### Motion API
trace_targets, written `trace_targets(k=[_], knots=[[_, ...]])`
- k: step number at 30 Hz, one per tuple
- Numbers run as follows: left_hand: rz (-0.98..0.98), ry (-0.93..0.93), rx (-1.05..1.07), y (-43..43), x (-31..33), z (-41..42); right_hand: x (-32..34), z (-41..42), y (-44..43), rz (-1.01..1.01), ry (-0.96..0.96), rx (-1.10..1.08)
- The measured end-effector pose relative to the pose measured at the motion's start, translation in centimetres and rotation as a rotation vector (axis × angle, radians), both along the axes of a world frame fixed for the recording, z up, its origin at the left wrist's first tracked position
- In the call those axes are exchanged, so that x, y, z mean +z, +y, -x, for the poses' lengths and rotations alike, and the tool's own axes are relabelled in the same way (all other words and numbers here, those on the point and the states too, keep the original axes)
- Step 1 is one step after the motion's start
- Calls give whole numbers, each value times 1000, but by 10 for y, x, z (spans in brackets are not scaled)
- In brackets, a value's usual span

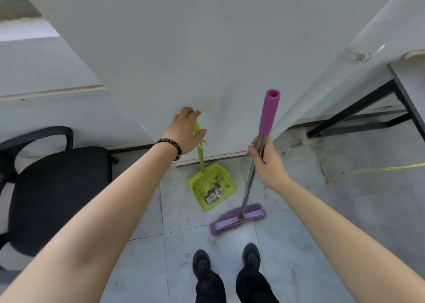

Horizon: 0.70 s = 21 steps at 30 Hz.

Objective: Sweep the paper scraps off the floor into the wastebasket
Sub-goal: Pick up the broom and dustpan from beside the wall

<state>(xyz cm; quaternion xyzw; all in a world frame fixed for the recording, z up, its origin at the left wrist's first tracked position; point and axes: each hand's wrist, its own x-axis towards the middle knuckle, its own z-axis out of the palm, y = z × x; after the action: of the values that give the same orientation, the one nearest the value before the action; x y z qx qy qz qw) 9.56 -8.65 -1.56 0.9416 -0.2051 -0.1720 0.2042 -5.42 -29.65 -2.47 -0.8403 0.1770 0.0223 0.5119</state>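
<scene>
A lime-green dustpan (211, 185) stands on the tiled floor against a white panel, with dirt and a barcode sticker in its tray. Its long handle (200, 150) rises to my left hand (185, 131). That hand touches the top of the handle with the thumb spread and the fingers loosely bent, not wrapped round it. My right hand (264, 157) grips the metal shaft of a broom (247, 192) just below its pink foam grip (269, 111). The purple broom head (238, 218) rests on the floor, right of the dustpan and in front of my shoes.
A black office chair (53, 194) stands at the left. A black-framed table (404, 88) is at the right, with a yellow cord (379, 169) across the dirty floor below it. A large white panel (184, 49) fills the view ahead. My shoes (226, 261) are at the bottom.
</scene>
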Motion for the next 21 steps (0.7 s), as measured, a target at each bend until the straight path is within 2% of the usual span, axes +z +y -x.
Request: trace_targets(k=[6,10,13,17,18,19,21], knots=[[-24,37,-25,-17,-9,24,-27,26,-25,-42,130,-115],[0,50,12,-19,-7,47,-38,34,-22,-27,186,-110],[-6,35,0,-26,-3,66,-45,48,-19,120,203,-58],[-9,84,-47,-40,2,90,-43,82,-23,277,410,-108],[-21,93,-68,-45,3,96,-40,93,-26,226,473,-147],[-38,96,-94,-49,5,101,-36,103,-27,90,511,-215],[-79,103,-167,-58,12,113,-29,124,-28,-350,522,-452]])
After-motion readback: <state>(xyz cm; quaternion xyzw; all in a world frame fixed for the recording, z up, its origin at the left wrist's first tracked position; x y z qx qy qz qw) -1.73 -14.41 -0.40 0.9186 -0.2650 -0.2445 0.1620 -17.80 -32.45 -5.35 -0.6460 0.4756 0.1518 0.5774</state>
